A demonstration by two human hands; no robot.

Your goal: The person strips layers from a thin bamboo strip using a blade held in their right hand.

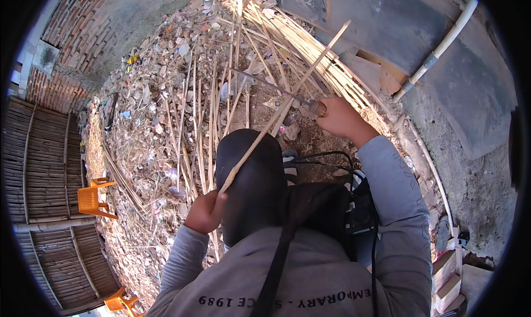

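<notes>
My left hand (204,212) grips the near end of a long pale bamboo strip (287,98) that slants up and away to the right. My right hand (337,117) is closed around the wooden handle of a knife (271,86); its thin blade reaches left and crosses the strip near its middle. A dark rounded shape, probably my knee (251,179), sits under the strip between both hands. A black strap crosses my grey sweater.
Several split bamboo strips (310,57) lie fanned out ahead on ground littered with rubble and shavings (160,96). A white pipe (442,46) runs along the grey wall at right. Orange plastic chairs (93,198) and woven bamboo panels (44,162) stand at left.
</notes>
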